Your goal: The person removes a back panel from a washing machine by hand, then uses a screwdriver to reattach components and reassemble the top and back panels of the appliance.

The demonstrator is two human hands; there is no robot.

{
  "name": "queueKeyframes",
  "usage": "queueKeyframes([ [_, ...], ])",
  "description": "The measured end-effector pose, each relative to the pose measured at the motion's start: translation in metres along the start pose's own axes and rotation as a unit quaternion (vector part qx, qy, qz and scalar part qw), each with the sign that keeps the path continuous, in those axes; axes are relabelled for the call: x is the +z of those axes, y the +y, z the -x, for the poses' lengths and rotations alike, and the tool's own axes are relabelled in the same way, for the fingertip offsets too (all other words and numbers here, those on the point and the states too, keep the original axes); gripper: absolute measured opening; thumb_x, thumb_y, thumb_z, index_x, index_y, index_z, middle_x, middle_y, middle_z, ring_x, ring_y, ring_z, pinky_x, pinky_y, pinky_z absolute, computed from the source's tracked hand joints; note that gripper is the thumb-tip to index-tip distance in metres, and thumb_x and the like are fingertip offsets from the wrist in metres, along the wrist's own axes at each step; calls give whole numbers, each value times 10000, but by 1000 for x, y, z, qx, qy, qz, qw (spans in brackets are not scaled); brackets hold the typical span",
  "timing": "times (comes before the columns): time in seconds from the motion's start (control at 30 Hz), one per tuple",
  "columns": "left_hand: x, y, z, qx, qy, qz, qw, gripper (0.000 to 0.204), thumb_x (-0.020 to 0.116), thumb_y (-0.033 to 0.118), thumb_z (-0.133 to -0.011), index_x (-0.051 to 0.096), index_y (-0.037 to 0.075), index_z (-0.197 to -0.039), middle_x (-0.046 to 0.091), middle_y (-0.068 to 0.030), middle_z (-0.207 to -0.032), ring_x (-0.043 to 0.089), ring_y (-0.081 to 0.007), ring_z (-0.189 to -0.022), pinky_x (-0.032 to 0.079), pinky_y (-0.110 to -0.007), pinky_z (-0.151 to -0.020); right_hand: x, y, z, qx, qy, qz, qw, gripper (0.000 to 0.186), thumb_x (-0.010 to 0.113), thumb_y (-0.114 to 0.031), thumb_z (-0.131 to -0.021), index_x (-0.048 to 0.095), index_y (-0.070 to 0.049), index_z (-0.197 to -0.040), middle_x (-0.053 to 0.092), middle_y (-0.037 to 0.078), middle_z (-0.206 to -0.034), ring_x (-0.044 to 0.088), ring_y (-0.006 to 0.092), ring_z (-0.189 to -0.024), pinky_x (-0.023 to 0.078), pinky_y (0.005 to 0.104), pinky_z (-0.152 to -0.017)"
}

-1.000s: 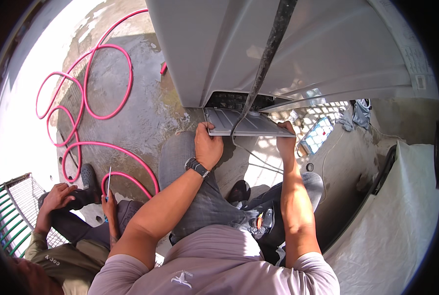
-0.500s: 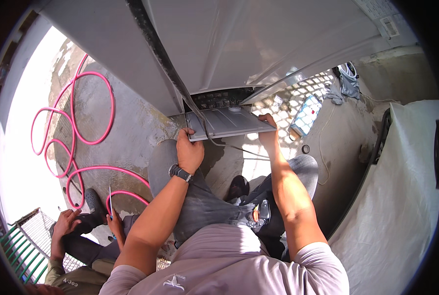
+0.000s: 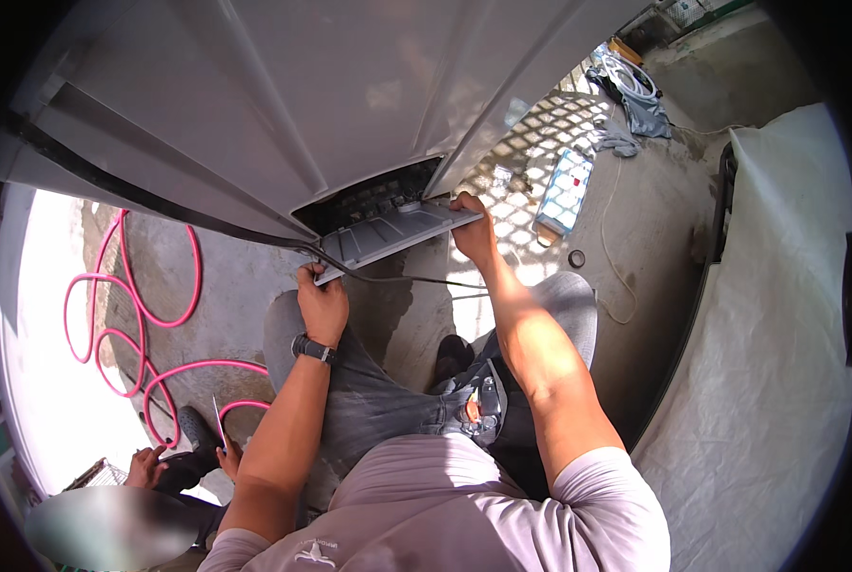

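A grey ribbed metal access panel [image 3: 392, 236] is held between my two hands, just below a dark rectangular opening [image 3: 359, 198] in the white appliance body [image 3: 349, 105]. My left hand [image 3: 324, 303] pinches the panel's near left corner between thumb and fingers. At the other end, my right hand [image 3: 473, 229] grips the right edge. A small round fitting [image 3: 408, 205] shows at the panel's far edge. A black cord [image 3: 168, 207] crosses over the left end of the panel and trails right beneath it. What lies inside the opening is too dark to tell.
A looped pink hose [image 3: 197, 276] lies on the concrete floor at left. A co-worker's hand [image 3: 228, 459] holds a thin blade-like tool at lower left. To the right are a blue-and-white box [image 3: 567, 191], a tape roll [image 3: 576, 258], a grey bag [image 3: 647, 116] and a white sheet [image 3: 779, 334].
My view has turned, so the appliance and hose sit differently in the picture. The panel now slants up to the right, still in both hands, and more of the opening shows.
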State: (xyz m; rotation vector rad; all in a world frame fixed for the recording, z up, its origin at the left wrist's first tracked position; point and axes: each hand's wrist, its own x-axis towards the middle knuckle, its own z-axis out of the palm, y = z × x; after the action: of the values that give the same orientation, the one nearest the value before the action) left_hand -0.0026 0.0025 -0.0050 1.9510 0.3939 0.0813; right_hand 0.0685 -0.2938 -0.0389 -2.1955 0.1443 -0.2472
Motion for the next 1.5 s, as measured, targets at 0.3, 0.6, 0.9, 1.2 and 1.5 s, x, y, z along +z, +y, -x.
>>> queueKeyframes([
  [0.3, -3, 14, -45, 95, 19, -99, 990, 212, 584, 94, -887, 511, -43, -1031, 625, -233, -826, 629, -370, -738, 493, -427, -678, 14, 14, -25, -4, -32, -18, 999, 161, 670, 38, -804, 532, -28, -855, 594, 78, -710, 614, 165, -629, 490, 329, -576],
  [0.6, -9, 16, -81, 138, 10, -194, 971, 280, 588, 186, -905, 551, -70, -1011, 638, -318, -899, 616, -505, -852, 488, -541, -743, 11, -11, -64, 54, -77, 55, 994, 345, 678, -186, -781, 637, -25, -1083, 688, 251, -1019, 648, 426, -1021, 523, 465, -860],
  [0.9, -31, 9, -90, 252, -40, -265, 930, 238, 628, 219, -933, 588, -4, -862, 638, -227, -882, 606, -450, -877, 488, -517, -719, 10, -4, -50, 43, -64, 75, 994, 296, 699, -244, -813, 643, -79, -1053, 719, 171, -988, 687, 368, -956, 529, 432, -826],
  [1.2, -47, 15, -92, 263, -85, -327, 904, 257, 642, 286, -919, 646, 29, -916, 659, -177, -905, 643, -398, -895, 517, -492, -749, 8, -19, -51, 89, -71, 61, 992, 307, 716, -241, -812, 657, -82, -1069, 723, 168, -990, 690, 353, -967, 527, 420, -833],
  [1.5, -50, 20, -89, 129, -82, -252, 956, 271, 655, 282, -905, 658, 13, -930, 677, -212, -954, 646, -425, -905, 516, -504, -770, 27, 6, -69, 76, -72, 90, 990, 379, 756, -275, -772, 680, -34, -1054, 736, 181, -983, 696, 378, -965, 523, 443, -869],
])
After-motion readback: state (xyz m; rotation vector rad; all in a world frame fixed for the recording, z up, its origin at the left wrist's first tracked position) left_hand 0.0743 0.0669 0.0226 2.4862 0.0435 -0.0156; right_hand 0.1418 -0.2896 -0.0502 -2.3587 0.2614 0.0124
